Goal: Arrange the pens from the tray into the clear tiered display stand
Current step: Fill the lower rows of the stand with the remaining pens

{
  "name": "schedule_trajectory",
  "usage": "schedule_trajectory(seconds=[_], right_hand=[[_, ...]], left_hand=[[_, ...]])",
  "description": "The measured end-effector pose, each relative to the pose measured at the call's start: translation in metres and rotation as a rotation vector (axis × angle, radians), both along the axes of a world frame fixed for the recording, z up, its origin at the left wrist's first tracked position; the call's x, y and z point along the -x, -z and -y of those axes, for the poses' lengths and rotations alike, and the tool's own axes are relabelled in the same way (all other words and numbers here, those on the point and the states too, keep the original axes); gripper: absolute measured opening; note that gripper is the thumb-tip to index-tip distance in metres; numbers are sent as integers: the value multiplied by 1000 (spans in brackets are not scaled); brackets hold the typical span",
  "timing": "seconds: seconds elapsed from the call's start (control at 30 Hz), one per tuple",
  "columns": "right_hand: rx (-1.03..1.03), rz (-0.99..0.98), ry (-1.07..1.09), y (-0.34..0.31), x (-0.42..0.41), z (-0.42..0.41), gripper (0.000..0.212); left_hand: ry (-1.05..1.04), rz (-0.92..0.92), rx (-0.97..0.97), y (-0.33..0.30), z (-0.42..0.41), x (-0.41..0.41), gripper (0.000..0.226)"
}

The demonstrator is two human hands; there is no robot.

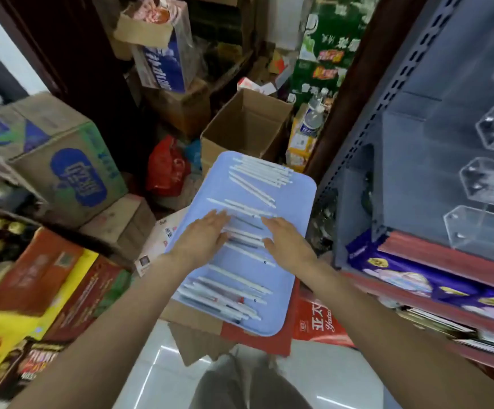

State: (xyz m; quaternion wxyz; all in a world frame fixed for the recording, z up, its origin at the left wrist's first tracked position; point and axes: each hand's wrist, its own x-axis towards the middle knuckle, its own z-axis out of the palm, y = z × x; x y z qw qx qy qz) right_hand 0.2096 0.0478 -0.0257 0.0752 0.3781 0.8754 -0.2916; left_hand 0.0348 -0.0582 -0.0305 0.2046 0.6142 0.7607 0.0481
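Observation:
A light blue tray (pixel 296 199) rests on cardboard boxes in front of me, with several white pens (pixel 257 172) spread over it in loose groups. Both hands hover flat over the middle of the tray. My left hand (pixel 203 236) has its fingers stretched over the pens there. My right hand (pixel 287 242) lies opposite it, fingers apart, with a small bunch of pens (pixel 245 236) between the two hands. Neither hand grips anything. The clear tiered display stand (pixel 487 184) sits on the grey shelf at the right, its compartments looking empty.
A grey metal shelf unit (pixel 402 149) stands to the right, with purple snack packets (pixel 417 278) on its lower level. An open cardboard box (pixel 248 122) sits behind the tray. Stacked cartons (pixel 63 172) crowd the left. A red box (pixel 322 326) lies under the tray.

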Motion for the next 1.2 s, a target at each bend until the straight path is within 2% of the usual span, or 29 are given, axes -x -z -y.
schedule_trajectory(seconds=[0.1, 0.13, 0.23, 0.33, 0.53, 0.63, 0.83, 0.9, 0.97, 1.13, 1.2], right_hand=[[-105, 62, -10, 14, 5, 1, 44], [-134, 60, 10, 16, 8, 0, 42], [-170, 62, 76, 20, 16, -5, 38], [-118, 34, 143, 22, 19, -11, 27], [-58, 20, 152, 26, 14, -15, 11], [-63, 26, 137, 28, 10, -15, 11], [63, -95, 218, 16, 0, -12, 11], [109, -134, 268, 12, -2, -11, 9], [163, -181, 313, 8, -2, -9, 7], [486, -427, 460, -19, 3, -6, 16], [598, -527, 503, -39, 2, -3, 15]], left_hand=[[87, -45, -34, 18, 10, 8, 60], [61, -7, -82, 25, 11, 10, 58], [0, 18, -202, 27, 12, 8, 31], [-40, 72, -299, 26, 9, 6, 25], [-92, 150, -265, 26, 1, 11, 15], [-4, 106, -254, 27, 1, 17, 11], [-15, 128, -276, 29, 2, 18, 8], [-55, 228, -245, 27, 2, 18, 7], [-151, 429, -214, 18, 5, 18, 6], [-329, 738, -335, -10, 10, 21, 3], [-421, 909, -370, -18, 9, 23, 9]])
